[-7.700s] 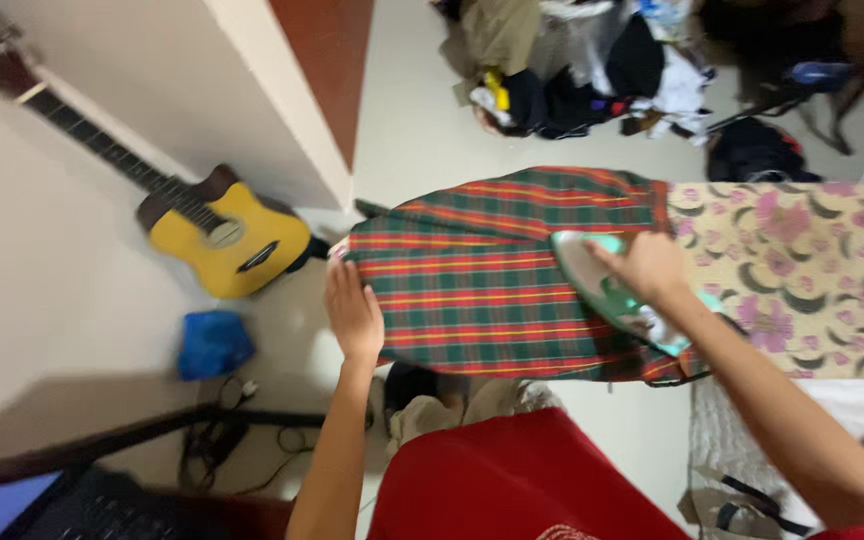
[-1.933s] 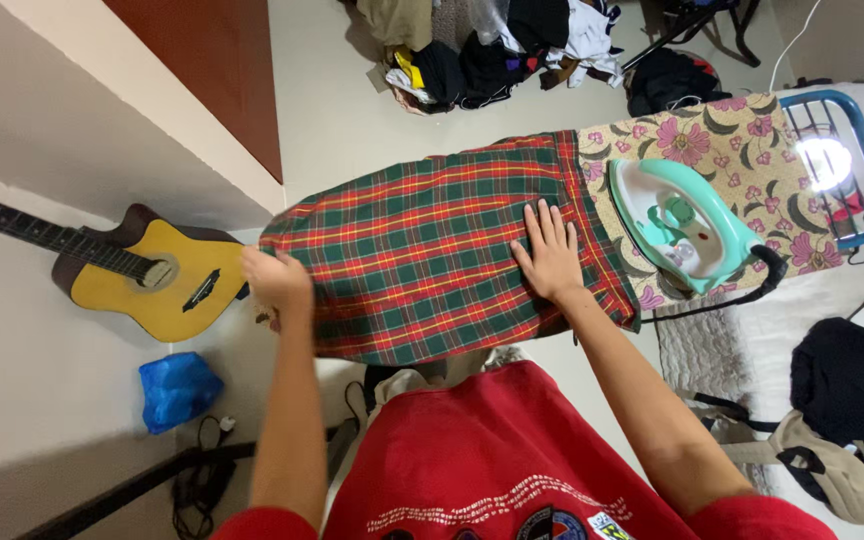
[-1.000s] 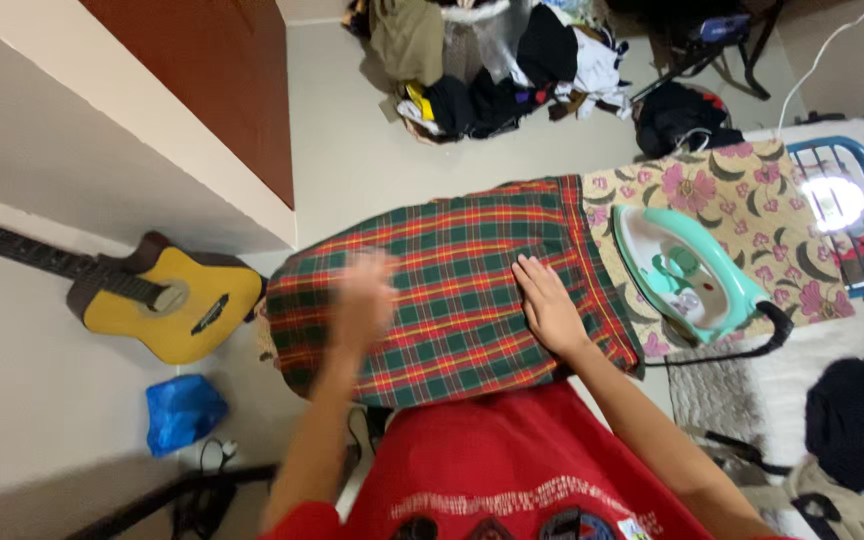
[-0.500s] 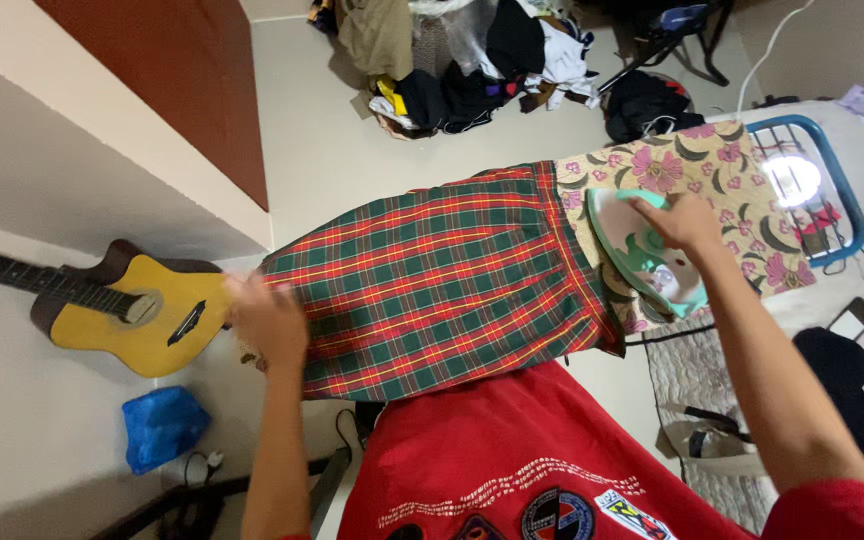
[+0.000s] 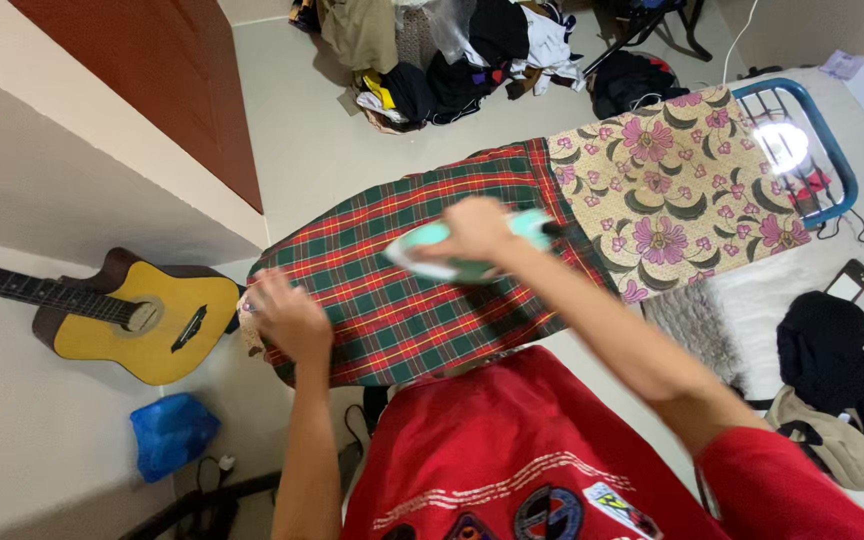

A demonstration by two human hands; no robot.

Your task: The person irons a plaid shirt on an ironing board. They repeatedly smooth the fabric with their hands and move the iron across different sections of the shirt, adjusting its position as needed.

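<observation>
One iron (image 5: 462, 252), one plaid cloth (image 5: 402, 300), one ironing board (image 5: 692, 190), one guitar (image 5: 142, 315) and one blue bag (image 5: 170, 432) are counted.

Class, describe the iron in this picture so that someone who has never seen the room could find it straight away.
Find the ironing board with its floral cover. A red-and-green plaid cloth lies over its near end, and on that cloth sits the iron under the right hand. It is the only mint-green thing there.

Cloth (image 5: 422, 300) lies on the ironing board (image 5: 692, 190) — iron (image 5: 452, 255) on it; guitar (image 5: 122, 315) left, clothes pile (image 5: 442, 60) behind.
</observation>
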